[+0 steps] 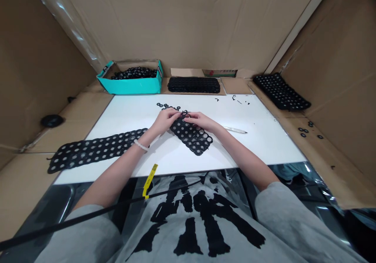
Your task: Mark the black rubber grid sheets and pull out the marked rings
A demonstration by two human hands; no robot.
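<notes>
A black sheet of joined rings (192, 137) hangs from both hands over the white board (235, 153), its lower end angled to the right. My left hand (167, 119) pinches its upper left edge, thumb and fingers pressed together. At the upper right edge, my right hand (199, 121) grips the sheet with closed fingers. Loose black rings (165, 105) lie just behind my left hand. A longer black ring strip (96, 151) lies flat at the left, its right end partly under my left wrist. A white pen (235, 130) rests beyond my right forearm.
A turquoise box (132, 86) full of black pieces stands at the back left. Stacked black strips (194, 85) lie behind the board. More ring sheets (280, 92) and loose rings (304, 130) are at the right. A round black object (52, 120) sits left. Cardboard walls (188, 24) surround the area.
</notes>
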